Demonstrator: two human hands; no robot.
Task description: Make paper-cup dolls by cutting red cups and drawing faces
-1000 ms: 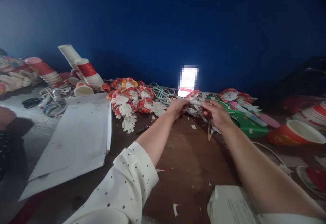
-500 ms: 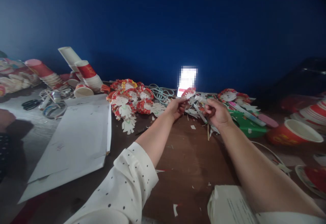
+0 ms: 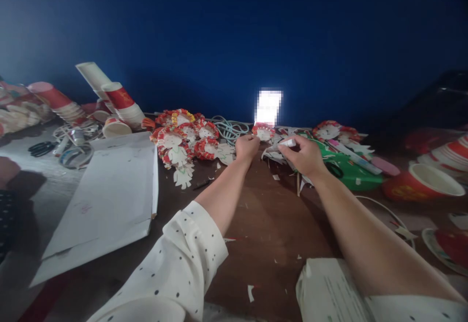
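Made of smooth brown wood, a bit shiny: table (image 3: 270, 224). Thin matt paper, red and white: doll (image 3: 262, 131) at left hand (image 3: 246, 147). Smooth white plastic: pen (image 3: 287, 143) in right hand (image 3: 306, 157). Soft dotted cloth: sleeve (image 3: 179, 273). Glossy paper: cups (image 3: 120, 102).

Both hands have moved further out over the table vs 1 s ago: left hand (image 3: 247, 147) now sits right by the red-frilled paper face (image 3: 262, 131), which has gone from up between the hands to lower and further back, near the lit phone (image 3: 268, 107). Right hand (image 3: 306, 156) has turned palm-down w/ a white stick (image 3: 287, 143) poking out of its fingertips towards the left; earlier it was curled, knuckles up, fingers pinched close to the left hand. Hands are now apart, not nearly touching as before.
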